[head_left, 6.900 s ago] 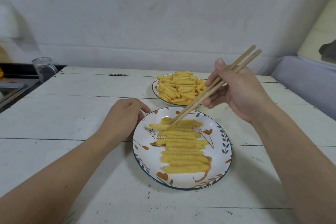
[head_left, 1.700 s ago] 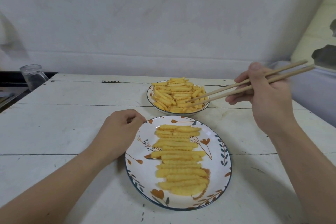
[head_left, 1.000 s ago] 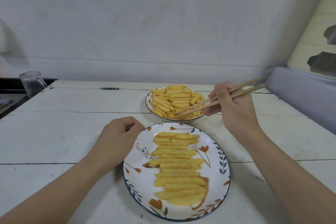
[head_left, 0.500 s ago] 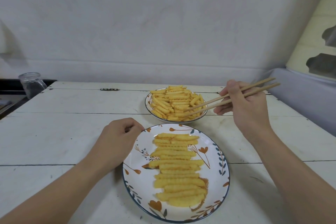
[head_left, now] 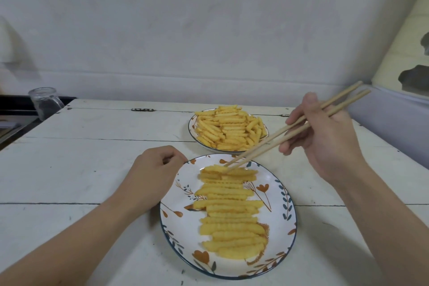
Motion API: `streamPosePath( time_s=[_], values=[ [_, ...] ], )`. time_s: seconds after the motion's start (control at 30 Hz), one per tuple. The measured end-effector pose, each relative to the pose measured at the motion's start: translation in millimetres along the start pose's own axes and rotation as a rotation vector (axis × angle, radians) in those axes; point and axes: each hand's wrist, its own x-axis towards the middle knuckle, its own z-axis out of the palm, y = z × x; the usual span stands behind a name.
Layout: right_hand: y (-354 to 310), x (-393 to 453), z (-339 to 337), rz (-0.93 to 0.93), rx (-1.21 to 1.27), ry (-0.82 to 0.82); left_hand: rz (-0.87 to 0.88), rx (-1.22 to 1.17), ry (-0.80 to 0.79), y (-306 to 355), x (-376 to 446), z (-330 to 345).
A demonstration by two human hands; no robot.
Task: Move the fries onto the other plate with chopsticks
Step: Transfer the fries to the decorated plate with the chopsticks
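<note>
A far plate [head_left: 192, 124] carries a heap of crinkle-cut fries [head_left: 228, 130]. Nearer me, a flowered plate [head_left: 284, 199] holds a neat row of fries [head_left: 229, 211] stacked from front to back. My right hand [head_left: 325, 137] grips a pair of wooden chopsticks [head_left: 278, 137]. Their tips rest at the topmost fry [head_left: 214, 168] of the row on the near plate. My left hand [head_left: 151, 176] lies loosely curled on the table, touching the near plate's left rim and holding nothing.
The white plank table [head_left: 81, 158] runs left to a dark counter with a glass jar [head_left: 45, 102] at its corner. A small metal hinge [head_left: 142, 109] sits near the table's back edge. A grey ledge [head_left: 394, 121] lies to the right. A white wall stands behind.
The chopsticks came from the far plate's heap down to the near plate, where their tips now rest at the top of the row. My left hand stayed put.
</note>
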Motion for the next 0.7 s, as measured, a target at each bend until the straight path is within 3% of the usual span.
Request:
streamPosePath(
  time_s=[0.37,0.57,0.7],
  values=[
    [6.9,-6.7,12.5,-0.032,-0.087,-0.095,0.003,-0.01,0.005,0.0,-0.5,-0.1],
    [5.4,5.9,-4.6,-0.086,-0.074,0.127,0.01,-0.019,0.0,-1.5,0.5,0.1],
    [11.6,9.6,-12.4,-0.079,-0.151,0.169,0.013,-0.012,0.003,-1.4,0.6,-0.2]
  ],
)
